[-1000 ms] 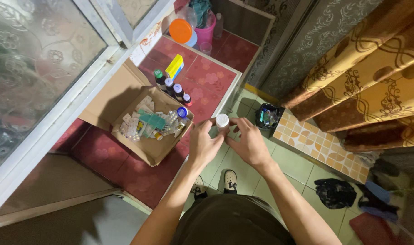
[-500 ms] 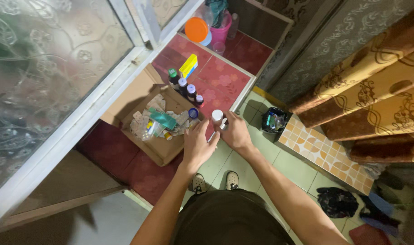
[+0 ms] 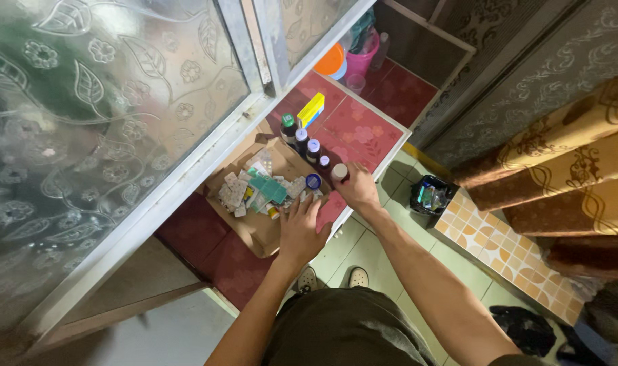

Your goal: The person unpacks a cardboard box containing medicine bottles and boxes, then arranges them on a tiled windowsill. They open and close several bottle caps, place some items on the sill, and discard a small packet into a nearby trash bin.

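My right hand (image 3: 355, 192) grips the white-capped bottle (image 3: 339, 172) at the end of the row of small bottles (image 3: 307, 144) on the red tiled table (image 3: 363, 132). I judge it best to set it upright, just beside the last one, without knocking them. My left hand (image 3: 301, 227) lies flat and spread on the cardboard box (image 3: 260, 234) of blister packs, steadying it. A yellow carton (image 3: 311, 109) and a pink tub (image 3: 362, 61) stand behind; the table edge is close.

white-capped bottle (image 3: 339, 172) | brown cardboard box (image 3: 258, 234) at 9 o'clock of it | red floral-tiled counter (image 3: 363, 129) | yellow-blue carton (image 3: 311, 110) at 11 o'clock | orange lid (image 3: 330, 59) | pink bucket (image 3: 363, 57) | gold-brown scroll-patterned curtain (image 3: 560, 163) at 3 o'clock
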